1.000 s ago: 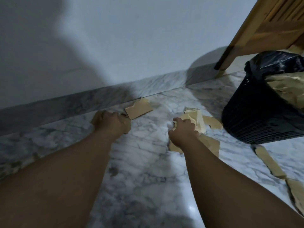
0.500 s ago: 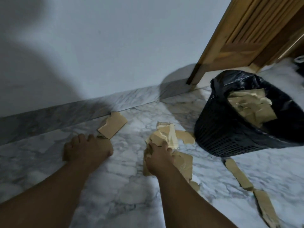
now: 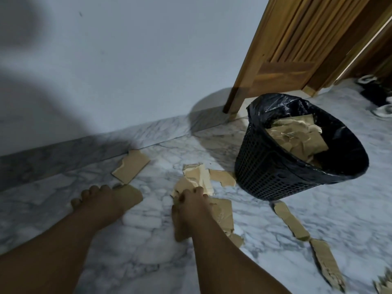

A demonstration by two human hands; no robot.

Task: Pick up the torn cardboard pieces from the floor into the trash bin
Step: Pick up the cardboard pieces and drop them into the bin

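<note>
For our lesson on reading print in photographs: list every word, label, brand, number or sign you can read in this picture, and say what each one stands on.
None can be read.
Torn cardboard pieces on the floor: plain brown faces, no print visible.
Cardboard in the trash bin: blank as far as shown, though creased and blurred.
Black bin liner, wooden door, wall: no label or sign.
Shoes at far right: too blurred to tell.

Both forearms are bare with no sleeves, and the left hand (image 3: 106, 200) and right hand (image 3: 191, 205) wear no gloves, rings, watch or bands that show.
</note>
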